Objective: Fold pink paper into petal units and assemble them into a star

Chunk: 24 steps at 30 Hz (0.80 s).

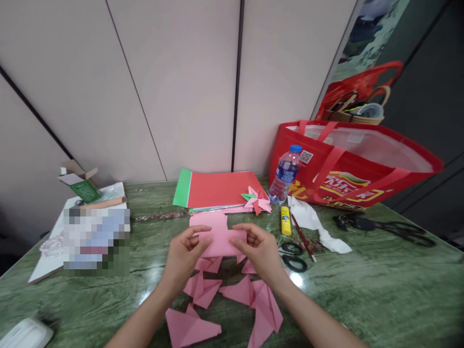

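Observation:
A pink sheet of paper (221,244), folded into a small rectangle, is held up between my two hands over the table. My left hand (191,244) pinches its left end between thumb and fingers. At the right end, my right hand (253,241) grips it the same way. Behind it lies another pink piece of paper (208,221), partly covered. Several folded pink paper pieces lie below my hands, among them one at the front left (190,328) and one at the right (266,309).
Red and green paper sheets (224,188) lie at the back with a paper star (257,200) on them. To the right are a water bottle (285,176), glue stick (286,221), scissors (294,256), pencil (303,237), tissue (315,224) and red bag (348,166). A green box (85,190) stands left.

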{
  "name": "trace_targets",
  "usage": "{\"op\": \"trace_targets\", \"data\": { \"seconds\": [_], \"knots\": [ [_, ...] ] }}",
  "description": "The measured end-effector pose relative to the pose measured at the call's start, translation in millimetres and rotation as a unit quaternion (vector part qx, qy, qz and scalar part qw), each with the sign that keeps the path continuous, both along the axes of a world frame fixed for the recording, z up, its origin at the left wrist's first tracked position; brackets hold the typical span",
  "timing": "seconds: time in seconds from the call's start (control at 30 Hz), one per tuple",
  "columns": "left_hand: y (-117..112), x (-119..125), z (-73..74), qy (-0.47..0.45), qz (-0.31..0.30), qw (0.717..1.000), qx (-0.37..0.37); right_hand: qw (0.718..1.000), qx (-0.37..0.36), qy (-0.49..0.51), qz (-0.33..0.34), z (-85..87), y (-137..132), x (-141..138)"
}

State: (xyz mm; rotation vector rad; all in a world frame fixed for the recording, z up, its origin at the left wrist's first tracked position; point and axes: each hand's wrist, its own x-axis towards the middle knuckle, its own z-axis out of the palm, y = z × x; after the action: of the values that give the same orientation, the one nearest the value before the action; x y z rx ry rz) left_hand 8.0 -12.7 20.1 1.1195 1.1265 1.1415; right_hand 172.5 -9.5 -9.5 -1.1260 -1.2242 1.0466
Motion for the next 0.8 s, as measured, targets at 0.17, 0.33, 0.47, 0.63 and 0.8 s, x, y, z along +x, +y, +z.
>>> {"op": "trace_targets", "data": {
  "seconds": [0.17, 0.33, 0.47, 0.63, 0.8],
  "knots": [
    [0.5, 0.3, 0.1, -0.001, -0.004, 1.0, -0.016, 1.0, -0.009, 0.009, 0.001, -1.4, 0.4, 0.4],
    [2.2, -1.7, -3.3, 0.0, -0.006, 1.0, -0.014, 1.0, -0.003, -0.013, -0.008, -2.9, 1.4, 2.0],
    [2.9, -2.4, -4.4, 0.019, 0.002, 1.0, -0.004, 1.0, -0.004, -0.025, -0.008, -2.1, 2.2, 2.7],
    [2.4, -2.1, -3.8, 0.029, 0.003, 1.0, 0.003, 1.0, -0.015, -0.009, 0.004, -0.4, 3.2, 3.3],
    [2.3, -2.9, -3.8, 0.048, 0.003, 0.999, 0.015, 1.0, -0.011, 0.0, 0.01, 0.5, 3.5, 4.0]
  ]
}}
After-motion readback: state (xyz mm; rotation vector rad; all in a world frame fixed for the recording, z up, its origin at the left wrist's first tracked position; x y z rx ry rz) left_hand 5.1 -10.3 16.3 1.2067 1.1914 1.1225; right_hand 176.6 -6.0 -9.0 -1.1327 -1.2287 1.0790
